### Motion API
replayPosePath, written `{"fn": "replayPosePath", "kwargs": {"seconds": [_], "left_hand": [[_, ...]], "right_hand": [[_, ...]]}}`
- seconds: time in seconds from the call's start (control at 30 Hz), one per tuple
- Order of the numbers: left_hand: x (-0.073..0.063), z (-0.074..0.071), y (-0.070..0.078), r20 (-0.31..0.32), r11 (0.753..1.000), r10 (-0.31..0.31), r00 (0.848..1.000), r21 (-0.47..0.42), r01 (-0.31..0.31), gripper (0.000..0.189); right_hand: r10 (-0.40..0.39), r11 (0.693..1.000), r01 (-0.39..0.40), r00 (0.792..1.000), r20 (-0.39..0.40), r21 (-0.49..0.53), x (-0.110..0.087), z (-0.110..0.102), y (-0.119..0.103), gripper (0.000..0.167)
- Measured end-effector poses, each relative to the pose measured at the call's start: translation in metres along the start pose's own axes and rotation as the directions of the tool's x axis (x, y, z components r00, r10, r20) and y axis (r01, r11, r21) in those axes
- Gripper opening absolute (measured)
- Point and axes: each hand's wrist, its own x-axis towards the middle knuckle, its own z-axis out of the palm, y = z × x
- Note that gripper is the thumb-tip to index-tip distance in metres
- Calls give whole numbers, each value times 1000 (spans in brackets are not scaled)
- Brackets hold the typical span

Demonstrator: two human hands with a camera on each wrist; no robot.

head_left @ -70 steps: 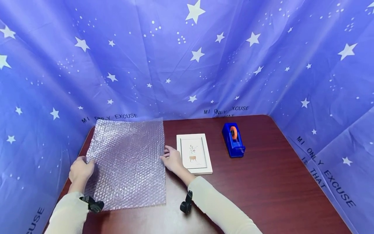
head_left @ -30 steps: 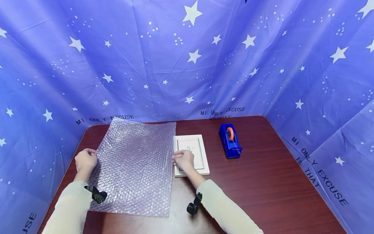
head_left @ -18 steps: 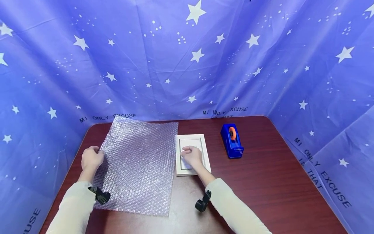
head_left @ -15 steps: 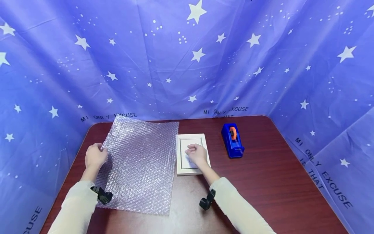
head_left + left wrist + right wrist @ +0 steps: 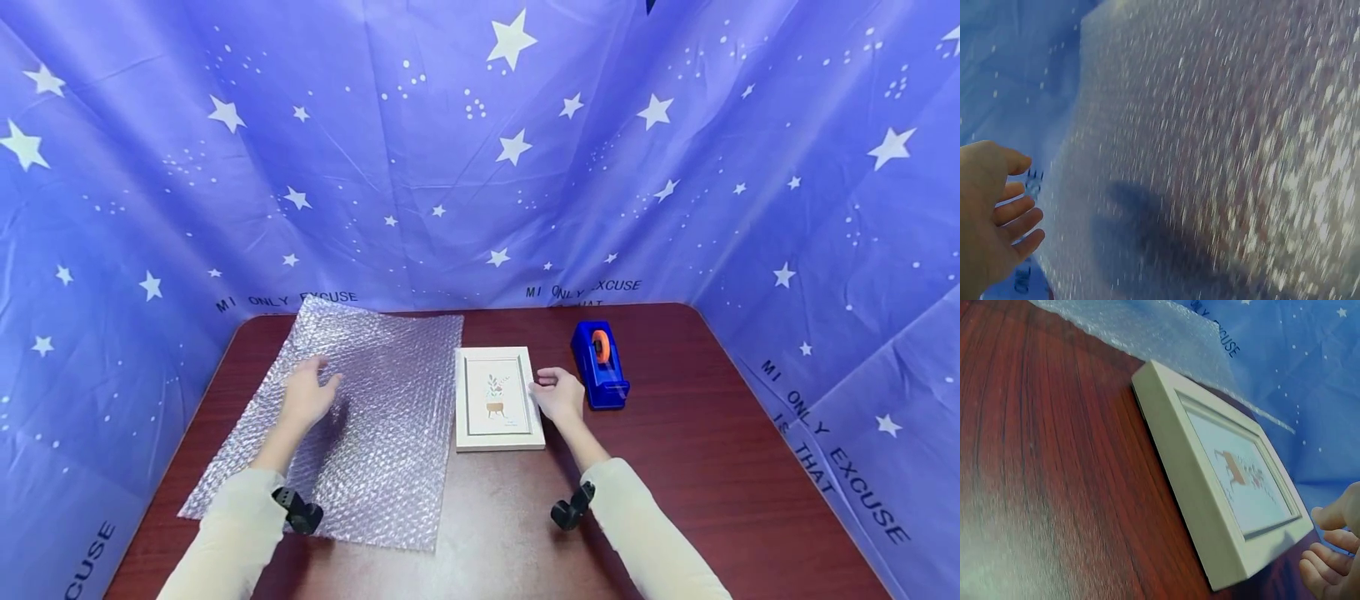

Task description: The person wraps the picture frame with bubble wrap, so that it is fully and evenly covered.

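A sheet of bubble wrap (image 5: 382,417) lies spread over the left part of the table. Above it hovers my left hand (image 5: 307,396), fingers loosely bent and holding nothing; its shadow falls on the sheet in the left wrist view. Beside the sheet's right edge a white picture frame (image 5: 462,400) lies face up, with a plant picture inside. My right hand (image 5: 559,396) is at the frame's right edge, thumb and fingers apart in the right wrist view (image 5: 1335,544). Whether its fingertips touch the frame I cannot tell.
A blue tape dispenser (image 5: 600,387) with an orange roll (image 5: 602,346) stands right of the frame, close to my right hand. The dark red wooden table (image 5: 705,467) is bordered by a blue star-patterned curtain (image 5: 435,167) at the back and sides.
The bubble wrap was shifted rightward towards the frame, then both hands let go of it. My left hand has moved in over the sheet; my right hand has crossed over the frame to its right side.
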Motion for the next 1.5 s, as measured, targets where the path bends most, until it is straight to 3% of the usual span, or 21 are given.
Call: {"fn": "replayPosePath", "kwargs": {"seconds": [0.13, 0.43, 0.8, 1.17, 1.3, 1.5], "left_hand": [[-3, 12, 14, 16, 998, 41, 999, -46, -40, 48], [-10, 36, 46, 113, 987, 71, 991, -149, -54, 49], [-16, 61, 69, 108, 966, 99, 989, -250, -69, 44], [-16, 79, 94, 88, 958, 154, 984, -257, -127, 43], [-19, 83, 100, 90, 957, 150, 985, -265, -121, 41], [-22, 93, 109, 110, 946, 166, 980, -298, -127, 38]], "right_hand": [[7, 999, -6, 1000, 24, -44, -1, -2, 7, 32], [21, 994, -15, 999, 48, -108, -4, 4, 14, 34], [31, 989, -20, 997, 71, -145, -5, 6, 14, 35], [-2, 987, 12, 998, 66, -161, -5, 1, 16, 30], [-31, 986, 38, 999, 45, -162, -4, -1, 22, 31], [-10, 988, 18, 999, 53, -155, -3, -4, 25, 31]]}}
